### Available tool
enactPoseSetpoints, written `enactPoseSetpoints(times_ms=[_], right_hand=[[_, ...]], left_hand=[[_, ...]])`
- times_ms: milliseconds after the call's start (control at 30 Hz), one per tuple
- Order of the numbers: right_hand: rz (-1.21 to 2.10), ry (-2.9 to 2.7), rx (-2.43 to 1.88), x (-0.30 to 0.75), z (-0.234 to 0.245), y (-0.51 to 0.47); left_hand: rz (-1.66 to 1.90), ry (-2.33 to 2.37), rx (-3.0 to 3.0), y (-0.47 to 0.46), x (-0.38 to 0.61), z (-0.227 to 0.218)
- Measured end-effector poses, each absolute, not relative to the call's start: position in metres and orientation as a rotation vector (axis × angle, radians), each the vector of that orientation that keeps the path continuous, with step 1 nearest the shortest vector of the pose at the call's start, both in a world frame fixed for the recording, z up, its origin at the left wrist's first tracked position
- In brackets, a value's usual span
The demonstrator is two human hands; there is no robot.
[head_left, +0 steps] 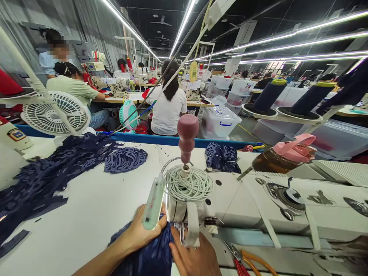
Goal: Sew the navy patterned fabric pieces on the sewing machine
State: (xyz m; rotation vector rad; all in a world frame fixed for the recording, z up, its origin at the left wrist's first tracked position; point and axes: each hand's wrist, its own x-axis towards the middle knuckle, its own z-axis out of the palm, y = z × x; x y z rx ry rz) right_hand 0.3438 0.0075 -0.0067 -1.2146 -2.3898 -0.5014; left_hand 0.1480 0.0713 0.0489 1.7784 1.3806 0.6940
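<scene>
My left hand (140, 232) lies on a piece of dark blue patterned fabric (149, 257) just left of the sewing machine's needle area (181, 230), fingers pressed down on the cloth. From the right, my right hand (195, 258) holds the same fabric, fingers curled against it below the presser foot. The white sewing machine (258, 199) stretches to the right, with a coiled white cord (188, 184) and a lamp (153, 203) on its head.
A pile of dark blue fabric pieces (43, 176) lies on the white table at left, more (221, 157) at the back. Orange-handled scissors (250, 262) rest at right. A white fan (56, 113), thread cones (270, 94) and a pink-lidded bottle (284, 153) stand nearby. Other people sew beyond.
</scene>
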Motion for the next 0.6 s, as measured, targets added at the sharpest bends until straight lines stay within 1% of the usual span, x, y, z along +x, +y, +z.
enactPoseSetpoints(times_ms=[167,433,600], right_hand=[[-0.477,-2.405,-1.228,0.3414,0.0045,0.0056],[-0.491,-2.402,-1.231,0.3414,0.0051,0.0048],[-0.416,-2.435,-1.259,0.3445,0.0057,0.0058]], left_hand=[[0.701,1.355,1.8,0.0708,0.1475,0.0514],[0.724,1.354,1.785,0.0722,0.146,0.0507],[0.748,1.36,1.769,0.0724,0.1471,0.0507]])
